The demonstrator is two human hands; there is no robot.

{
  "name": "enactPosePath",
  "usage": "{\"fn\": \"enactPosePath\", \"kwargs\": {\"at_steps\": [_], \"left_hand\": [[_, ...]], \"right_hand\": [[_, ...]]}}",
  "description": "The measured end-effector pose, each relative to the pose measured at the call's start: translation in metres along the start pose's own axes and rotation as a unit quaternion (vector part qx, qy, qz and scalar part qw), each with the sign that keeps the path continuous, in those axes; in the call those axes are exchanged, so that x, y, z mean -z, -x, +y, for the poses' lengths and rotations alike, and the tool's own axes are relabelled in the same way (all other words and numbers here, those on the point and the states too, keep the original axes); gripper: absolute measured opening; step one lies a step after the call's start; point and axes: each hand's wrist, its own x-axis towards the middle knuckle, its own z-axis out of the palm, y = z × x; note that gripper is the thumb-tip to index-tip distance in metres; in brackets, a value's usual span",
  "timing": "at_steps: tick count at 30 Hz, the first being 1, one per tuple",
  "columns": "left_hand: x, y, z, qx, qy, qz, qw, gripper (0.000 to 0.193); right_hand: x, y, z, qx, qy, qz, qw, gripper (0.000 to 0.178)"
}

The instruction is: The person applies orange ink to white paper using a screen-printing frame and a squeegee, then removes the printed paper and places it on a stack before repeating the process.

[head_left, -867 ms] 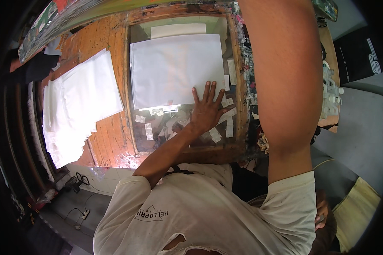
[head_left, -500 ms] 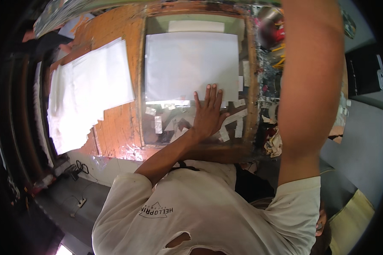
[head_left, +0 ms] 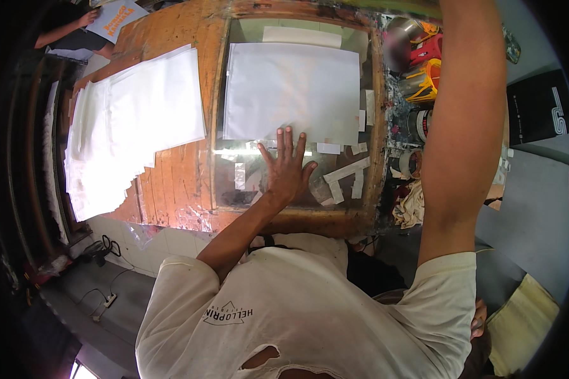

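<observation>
A white, slightly translucent sheet [head_left: 303, 82] lies on the glass panel [head_left: 259, 197] set in a wooden-framed table. My left hand [head_left: 287, 167] rests near the sheet's lower edge, palm down and fingers spread, with the fingertips on or beside that edge. Faint orange tints show in the middle of the sheet. Several pieces of whitish tape [head_left: 348, 170] stick to the glass around it. Extended far forward, my right arm [head_left: 464, 132] passes out at the top, so my right hand is hidden from view.
A fanned stack of white sheets [head_left: 139, 120] lies on the wooden tabletop [head_left: 180, 170] at the left. Paint-smeared cans [head_left: 422, 82] and a crumpled rag [head_left: 409, 208] line the right side. At the far left, another person's hand [head_left: 88, 18] holds an orange-printed sheet [head_left: 115, 19].
My left hand has moved left along the sheet's lower edge. The sheet sits slightly farther from me, exposing more of a small white label. The whole view has shifted a little.
</observation>
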Motion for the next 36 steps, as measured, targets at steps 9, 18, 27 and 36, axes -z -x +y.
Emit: {"fn": "enactPosePath", "kwargs": {"at_steps": [9, 18, 27, 36], "left_hand": [[0.029, 0.006, -0.003, -0.016, 0.049, -0.047, 0.998, 0.073], [0.151, 0.037, -0.037, 0.028, 0.714, 0.159, 0.682, 0.064], [0.092, 0.056, -0.052, 0.401, 0.837, -0.015, 0.371, 0.063], [0.069, 0.061, -0.056, 0.431, 0.822, -0.006, 0.372, 0.059]], "right_hand": [[-0.004, 0.006, 0.007, 0.054, -0.043, -0.020, 0.997, 0.041], [-0.136, 0.129, 0.057, 0.219, 0.021, 0.212, 0.952, 0.032], [-0.292, 0.214, 0.098, 0.133, 0.058, -0.002, 0.989, 0.066], [-0.318, 0.234, 0.110, 0.143, 0.051, 0.010, 0.988, 0.062]]}}
